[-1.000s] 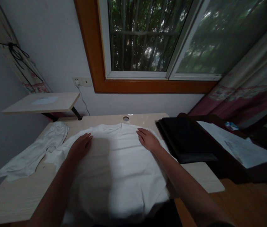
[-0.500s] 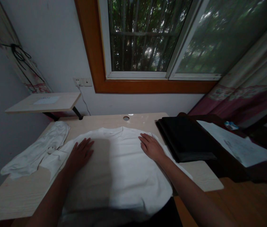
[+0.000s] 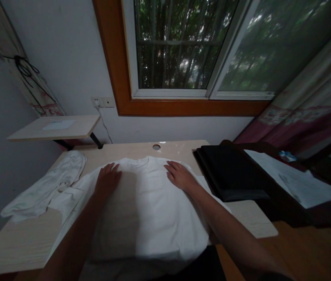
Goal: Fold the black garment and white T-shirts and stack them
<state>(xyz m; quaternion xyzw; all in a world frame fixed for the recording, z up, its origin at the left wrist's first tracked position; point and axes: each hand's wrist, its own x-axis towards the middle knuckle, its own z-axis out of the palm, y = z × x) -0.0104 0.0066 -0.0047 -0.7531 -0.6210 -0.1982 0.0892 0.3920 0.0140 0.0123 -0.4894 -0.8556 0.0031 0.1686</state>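
Observation:
A white T-shirt [image 3: 153, 203] lies spread on the light wooden desk [image 3: 21, 242], its neckline toward the window and its lower part hanging over the near edge. My left hand [image 3: 108, 180] rests on the shirt's left shoulder area, palm down with the fingers stretched out. On the right shoulder area my right hand [image 3: 179, 175] lies flat, fingers a little apart. Neither hand holds anything. The shirt's left sleeve reaches out beside a crumpled white cloth [image 3: 45, 187] at the desk's left side.
Black flat folders or cases [image 3: 232, 168] are stacked at the right. Beyond them, a paper sheet [image 3: 294, 179] lies on a dark surface. A small raised shelf [image 3: 80, 127] stands at the back left, near a wall socket [image 3: 102, 102]. Behind the desk is a window [image 3: 183, 93].
Both hands have moved inward along the shoulders, closer together, and slightly toward the neckline on the left. The shirt has shifted a little, with its right edge drawn inward.

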